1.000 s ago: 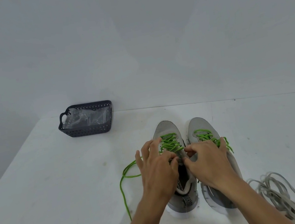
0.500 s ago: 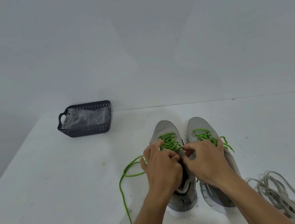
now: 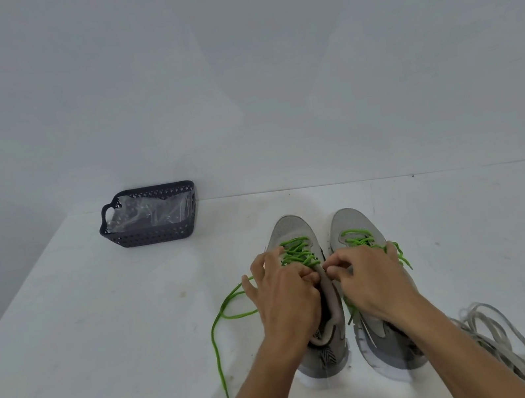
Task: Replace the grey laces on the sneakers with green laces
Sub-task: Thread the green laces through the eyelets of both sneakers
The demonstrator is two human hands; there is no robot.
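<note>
On the far left of the white counter (image 3: pixel 105 346) sits a dark basket (image 3: pixel 149 217) with clear plastic inside. Nearer, a loose green lace (image 3: pixel 220 320) trails off the left sneaker (image 3: pixel 294 231) and curls across the counter. The left hand (image 3: pixel 285 299) has its grip pinched closed at the top eyelets, seemingly on the lace; the right hand (image 3: pixel 368 281) is pinched closed opposite it, though what it holds is hidden. The right sneaker (image 3: pixel 350 222) is already laced green. The grey laces (image 3: pixel 509 352) lie heaped far right. The lace looks light, soft and limp, so it is best taken near its stiff tip.
</note>
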